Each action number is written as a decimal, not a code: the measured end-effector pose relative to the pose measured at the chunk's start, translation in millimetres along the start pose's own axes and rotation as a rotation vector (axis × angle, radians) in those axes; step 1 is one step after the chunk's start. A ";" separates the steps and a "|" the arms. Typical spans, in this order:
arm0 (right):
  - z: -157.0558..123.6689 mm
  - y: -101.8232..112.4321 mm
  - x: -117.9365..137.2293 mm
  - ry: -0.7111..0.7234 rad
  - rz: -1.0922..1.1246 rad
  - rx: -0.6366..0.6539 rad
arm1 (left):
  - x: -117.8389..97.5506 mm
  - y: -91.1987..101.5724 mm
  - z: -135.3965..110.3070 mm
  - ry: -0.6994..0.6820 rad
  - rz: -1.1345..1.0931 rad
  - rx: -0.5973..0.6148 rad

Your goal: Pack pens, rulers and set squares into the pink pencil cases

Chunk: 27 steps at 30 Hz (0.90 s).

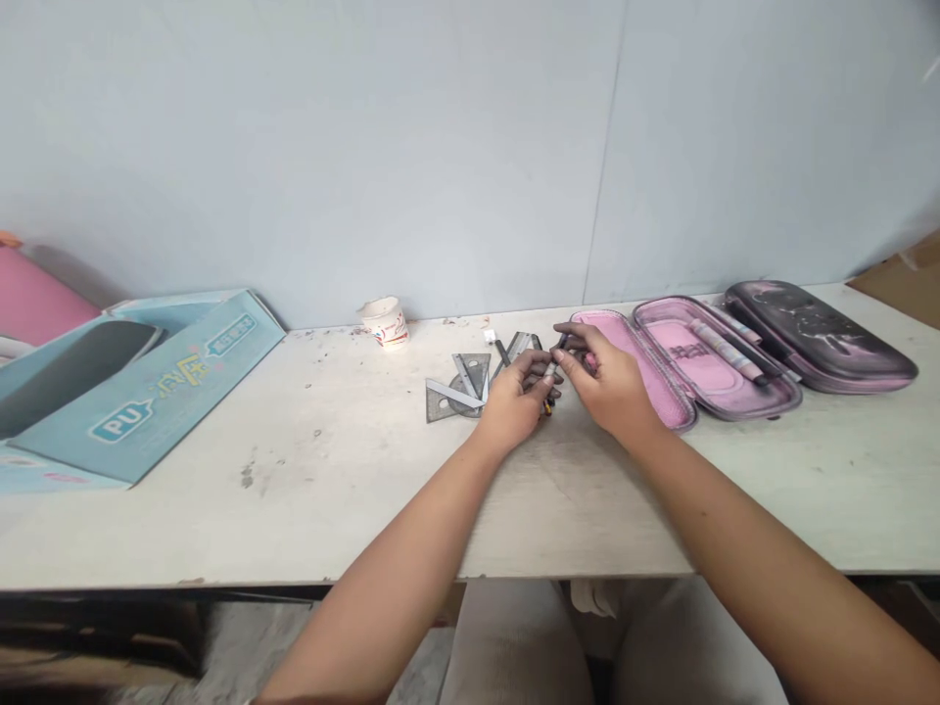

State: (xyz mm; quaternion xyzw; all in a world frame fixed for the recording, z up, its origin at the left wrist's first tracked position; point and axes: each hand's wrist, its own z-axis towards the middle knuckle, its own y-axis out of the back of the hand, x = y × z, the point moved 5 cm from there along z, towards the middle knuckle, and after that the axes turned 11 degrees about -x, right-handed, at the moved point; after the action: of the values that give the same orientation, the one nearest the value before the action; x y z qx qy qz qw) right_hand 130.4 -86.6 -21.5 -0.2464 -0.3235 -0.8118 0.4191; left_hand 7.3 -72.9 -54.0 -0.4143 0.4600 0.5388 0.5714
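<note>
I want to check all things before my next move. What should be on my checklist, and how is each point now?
1. Pink case open: ok, it lies open on the right.
2. Black case shut: ok, it looks closed.
3. Small piece identified: cannot tell, fingers of the left hand and right hand mostly hide it.
4. Set squares stowed: not ok, they lie loose on the table, left of the left hand.
5. Cup standing, away from both hands: ok.
</note>
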 end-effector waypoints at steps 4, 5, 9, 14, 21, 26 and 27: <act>-5.0 0.2 12.3 0.103 -0.111 0.027 | -7.8 3.6 -0.5 -0.073 0.003 -0.046; -7.0 -1.6 13.5 0.095 -0.146 0.062 | -9.2 4.5 -0.9 -0.087 0.016 -0.057; -16.6 -13.7 14.8 0.048 -0.237 0.233 | -8.1 7.0 -3.9 -0.113 0.065 -0.080; -18.6 -20.7 15.3 0.073 -0.248 0.261 | -2.4 8.2 -5.6 -0.126 0.114 -0.073; -3.6 2.0 4.6 0.013 -0.266 0.127 | -7.7 37.1 10.8 -0.044 -0.102 -0.374; -15.7 -12.5 13.2 0.173 -0.535 0.271 | -5.3 60.3 14.4 0.044 -0.261 -0.578; -20.1 -18.2 16.3 0.225 -0.598 0.324 | -4.6 59.9 14.3 0.048 -0.262 -0.573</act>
State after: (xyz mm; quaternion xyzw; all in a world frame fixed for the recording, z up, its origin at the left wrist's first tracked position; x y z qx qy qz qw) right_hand 103.8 -101.9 -29.8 0.0200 -0.4577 -0.8587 0.2296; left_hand -51.2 -55.6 -44.8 -0.6268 0.2456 0.5581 0.4851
